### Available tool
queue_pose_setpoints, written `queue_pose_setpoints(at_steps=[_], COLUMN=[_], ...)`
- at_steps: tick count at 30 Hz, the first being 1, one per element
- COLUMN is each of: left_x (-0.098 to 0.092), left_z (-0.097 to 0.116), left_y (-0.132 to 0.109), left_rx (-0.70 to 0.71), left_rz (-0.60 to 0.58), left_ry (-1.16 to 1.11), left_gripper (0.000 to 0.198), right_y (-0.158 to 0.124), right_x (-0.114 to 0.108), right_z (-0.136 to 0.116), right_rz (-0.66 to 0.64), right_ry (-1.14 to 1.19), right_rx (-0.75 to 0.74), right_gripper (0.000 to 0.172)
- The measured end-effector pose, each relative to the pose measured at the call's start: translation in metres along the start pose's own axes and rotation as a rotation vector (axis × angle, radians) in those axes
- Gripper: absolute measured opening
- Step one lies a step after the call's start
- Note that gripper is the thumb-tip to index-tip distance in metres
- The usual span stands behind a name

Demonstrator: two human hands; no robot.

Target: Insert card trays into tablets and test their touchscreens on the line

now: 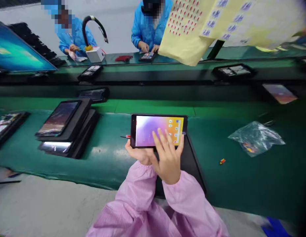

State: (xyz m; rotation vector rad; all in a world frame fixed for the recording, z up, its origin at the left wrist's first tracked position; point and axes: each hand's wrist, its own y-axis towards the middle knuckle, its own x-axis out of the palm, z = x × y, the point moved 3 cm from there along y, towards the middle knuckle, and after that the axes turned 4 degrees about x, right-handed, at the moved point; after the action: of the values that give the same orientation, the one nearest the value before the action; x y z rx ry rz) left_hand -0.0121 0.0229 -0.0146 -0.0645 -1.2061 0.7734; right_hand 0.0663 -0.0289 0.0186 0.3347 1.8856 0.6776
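A black-framed tablet [157, 130] with a lit purple and yellow home screen is lifted a little above a black case [191, 161] on the green belt. My left hand [138, 153] grips its lower left corner from below. My right hand [167, 158] lies across the lower right part of the screen, fingers spread on the glass and thumb at the right edge. Both pink sleeves [135, 187] reach in from the bottom. A small red item [128, 136] shows at the tablet's left edge.
Black trays with tablets [66, 126] stand left on the green belt. A crumpled plastic bag [256, 138] and a small orange part [222, 161] lie right. Beyond a dark rail, co-workers in blue [150, 26] handle devices. A yellow sticker sheet [184, 39] hangs overhead.
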Motion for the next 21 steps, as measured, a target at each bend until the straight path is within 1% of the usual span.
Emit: queue_pose_setpoints(at_steps=[3, 5, 8, 10, 12, 15, 18, 21], left_x=[0.0, -0.001, -0.004, -0.005, -0.005, -0.005, -0.005, -0.003], left_z=[-0.003, -0.003, -0.002, -0.002, -0.002, -0.003, -0.004, -0.001], left_y=[0.0, 0.002, 0.006, 0.009, 0.009, 0.008, 0.006, 0.007], left_rx=[-0.014, 0.016, 0.076, 0.093, 0.102, 0.106, 0.095, 0.11], left_rz=[-0.089, -0.107, -0.105, -0.138, -0.162, -0.173, -0.192, -0.233], left_ry=[0.042, 0.056, 0.093, 0.119, 0.146, 0.178, 0.169, 0.16], left_gripper=[0.045, 0.043, 0.039, 0.04, 0.042, 0.043, 0.044, 0.042], right_y=[0.014, 0.012, -0.004, -0.019, -0.031, -0.039, -0.04, -0.039], right_x=[0.004, 0.007, 0.012, 0.012, 0.012, 0.009, 0.007, -0.003], right_z=[0.013, 0.014, 0.009, 0.005, 0.003, 0.001, 0.001, 0.012], right_rz=[0.034, 0.0, -0.085, -0.14, -0.168, -0.174, -0.174, -0.125], right_ry=[-0.042, -0.067, -0.068, -0.059, -0.054, -0.052, -0.036, -0.01], right_rx=[0.046, 0.059, 0.047, 0.04, 0.039, 0.038, 0.031, 0.016], right_gripper=[0.054, 0.057, 0.062, 0.062, 0.06, 0.059, 0.058, 0.056])
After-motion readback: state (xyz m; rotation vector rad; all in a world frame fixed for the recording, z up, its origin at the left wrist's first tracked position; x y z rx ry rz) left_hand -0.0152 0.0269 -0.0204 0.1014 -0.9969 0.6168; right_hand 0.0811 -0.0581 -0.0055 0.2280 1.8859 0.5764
